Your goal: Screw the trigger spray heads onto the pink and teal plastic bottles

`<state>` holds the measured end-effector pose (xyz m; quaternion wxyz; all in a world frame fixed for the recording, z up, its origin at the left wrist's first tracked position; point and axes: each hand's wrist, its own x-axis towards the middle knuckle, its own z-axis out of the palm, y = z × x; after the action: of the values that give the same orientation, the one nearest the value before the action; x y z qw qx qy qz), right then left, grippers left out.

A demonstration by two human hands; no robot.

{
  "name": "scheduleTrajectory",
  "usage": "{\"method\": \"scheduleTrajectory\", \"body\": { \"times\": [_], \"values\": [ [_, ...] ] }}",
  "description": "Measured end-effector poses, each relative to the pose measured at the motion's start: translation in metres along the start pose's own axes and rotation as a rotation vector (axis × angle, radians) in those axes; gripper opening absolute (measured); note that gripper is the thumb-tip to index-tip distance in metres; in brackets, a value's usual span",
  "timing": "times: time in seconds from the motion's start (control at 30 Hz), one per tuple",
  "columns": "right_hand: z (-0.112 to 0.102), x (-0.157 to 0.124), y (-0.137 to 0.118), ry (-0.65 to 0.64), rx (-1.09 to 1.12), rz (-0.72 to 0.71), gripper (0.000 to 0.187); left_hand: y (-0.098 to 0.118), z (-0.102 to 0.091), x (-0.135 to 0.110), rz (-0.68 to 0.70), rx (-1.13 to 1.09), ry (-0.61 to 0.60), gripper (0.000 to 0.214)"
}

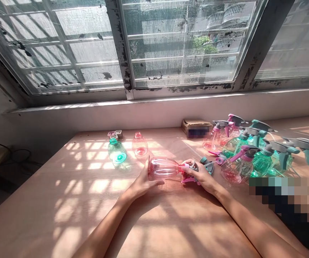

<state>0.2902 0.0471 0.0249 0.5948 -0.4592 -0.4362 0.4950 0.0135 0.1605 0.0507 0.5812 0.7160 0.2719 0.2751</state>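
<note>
A clear pink bottle (164,167) is held on its side above the table, its neck toward the right. My left hand (143,179) cups its base, fingers behind and thumb below. At the neck, my right hand (197,173) grips a pink and grey spray head (190,180), whose collar meets the bottle mouth; whether it is screwed on I cannot tell. Just behind the right hand lie a loose green-grey spray head (207,163) and a pink one (219,159). Two bottles without heads, one green (117,152) and one pink (139,145), stand upright beyond my left hand.
Several pink and green spray bottles (262,161) with heads crowd the right of the wooden table (95,215). A cardboard box (197,129) and small lettered blocks (115,134) sit by the window wall. Part of another person, blurred out, is at the right edge.
</note>
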Motion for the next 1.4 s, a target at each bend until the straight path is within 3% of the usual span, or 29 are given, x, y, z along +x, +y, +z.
{"method": "scheduleTrajectory", "body": {
  "times": [0.13, 0.43, 0.6, 0.9, 1.03, 1.3, 1.4],
  "values": [
    [0.001, -0.001, 0.0, -0.033, -0.015, -0.001, 0.02, 0.007, 0.002, 0.001, 0.018, 0.043, -0.014, 0.086],
    [0.005, -0.004, -0.002, -0.019, -0.011, 0.008, 0.018, 0.01, 0.005, -0.006, 0.077, 0.152, 0.03, 0.114],
    [0.005, -0.004, -0.003, 0.008, -0.012, 0.009, 0.018, 0.014, 0.004, -0.003, 0.067, 0.159, 0.025, 0.082],
    [0.004, -0.002, -0.001, 0.037, 0.007, -0.015, 0.017, 0.009, 0.004, -0.006, 0.055, 0.172, 0.015, 0.104],
    [0.006, -0.004, -0.003, 0.031, 0.021, 0.013, 0.016, 0.012, 0.003, -0.003, 0.066, 0.147, 0.039, 0.078],
    [0.011, -0.004, -0.013, 0.086, 0.04, 0.032, 0.042, 0.004, 0.004, -0.001, 0.069, 0.066, 0.043, 0.096],
    [0.013, -0.005, -0.014, 0.077, 0.031, 0.034, 0.043, 0.005, 0.003, 0.0, 0.078, 0.056, 0.055, 0.073]
  ]
}}
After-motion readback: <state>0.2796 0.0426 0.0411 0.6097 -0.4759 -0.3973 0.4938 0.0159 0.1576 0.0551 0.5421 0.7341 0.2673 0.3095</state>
